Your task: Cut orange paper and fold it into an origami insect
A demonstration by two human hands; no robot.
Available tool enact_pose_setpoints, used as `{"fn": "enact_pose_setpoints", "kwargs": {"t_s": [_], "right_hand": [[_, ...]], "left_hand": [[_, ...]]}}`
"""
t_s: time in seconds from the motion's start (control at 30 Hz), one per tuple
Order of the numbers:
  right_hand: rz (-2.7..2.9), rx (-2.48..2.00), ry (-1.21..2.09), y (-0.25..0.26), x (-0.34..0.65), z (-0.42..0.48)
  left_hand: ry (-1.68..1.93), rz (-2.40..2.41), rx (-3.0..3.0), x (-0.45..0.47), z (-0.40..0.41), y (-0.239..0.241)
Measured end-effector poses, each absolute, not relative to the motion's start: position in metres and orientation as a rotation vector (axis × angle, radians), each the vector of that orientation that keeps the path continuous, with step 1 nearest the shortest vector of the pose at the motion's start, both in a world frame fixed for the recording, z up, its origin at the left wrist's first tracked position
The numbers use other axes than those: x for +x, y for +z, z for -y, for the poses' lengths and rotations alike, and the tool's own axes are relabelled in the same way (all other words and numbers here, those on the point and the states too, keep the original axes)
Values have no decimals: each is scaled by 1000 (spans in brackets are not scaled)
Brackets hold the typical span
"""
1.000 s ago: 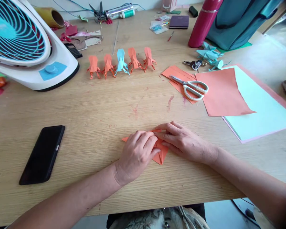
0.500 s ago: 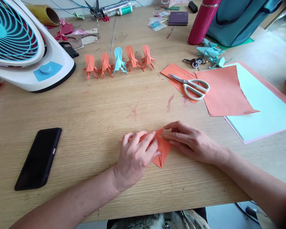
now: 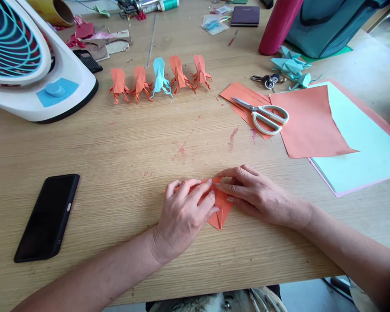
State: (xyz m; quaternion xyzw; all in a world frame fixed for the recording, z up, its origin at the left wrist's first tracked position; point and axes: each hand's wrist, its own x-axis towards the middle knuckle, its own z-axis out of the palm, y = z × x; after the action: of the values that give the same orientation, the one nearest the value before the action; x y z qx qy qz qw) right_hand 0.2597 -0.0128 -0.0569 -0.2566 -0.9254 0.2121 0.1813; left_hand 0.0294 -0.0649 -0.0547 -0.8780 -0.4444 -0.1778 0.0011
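Observation:
A folded piece of orange paper (image 3: 220,215) lies on the table before me, its lower point facing my body and a crease running down to it. My left hand (image 3: 185,214) covers the left part of it, fingers bent and holding it down against the wood. From the right, my right hand (image 3: 263,195) grips the upper right edge, thumb low and fingertips on the top fold. The fingertips of both hands nearly meet there. Much of the paper is hidden under my hands.
White-handled scissors (image 3: 266,117) rest on orange paper strips, beside an orange sheet (image 3: 307,123) and pale sheets (image 3: 360,169). Several folded paper figures (image 3: 160,76) stand in a row. A phone (image 3: 47,216) lies left, below a fan (image 3: 61,91). A red bottle (image 3: 279,28) stands back right.
My right fingers have slid slightly leftward along the top fold of the paper. The left hand keeps its place. The whole view has tilted a little.

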Motion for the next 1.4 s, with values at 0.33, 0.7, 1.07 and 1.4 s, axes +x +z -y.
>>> {"fn": "enact_pose_setpoints", "kwargs": {"t_s": [0.33,0.7,1.07,1.4], "right_hand": [[2631,-649,613,-58,268,12],[2695,-585,631,-54,280,12],[2715,-515,520,-52,287,15],[2767,-512,528,-54,298,21]], "left_hand": [[-586,1343,-2743,33,64,-54],[-544,1338,-2724,36,67,-54],[-490,1275,-2705,38,68,-56],[-482,1242,-2693,41,68,-55]]}}
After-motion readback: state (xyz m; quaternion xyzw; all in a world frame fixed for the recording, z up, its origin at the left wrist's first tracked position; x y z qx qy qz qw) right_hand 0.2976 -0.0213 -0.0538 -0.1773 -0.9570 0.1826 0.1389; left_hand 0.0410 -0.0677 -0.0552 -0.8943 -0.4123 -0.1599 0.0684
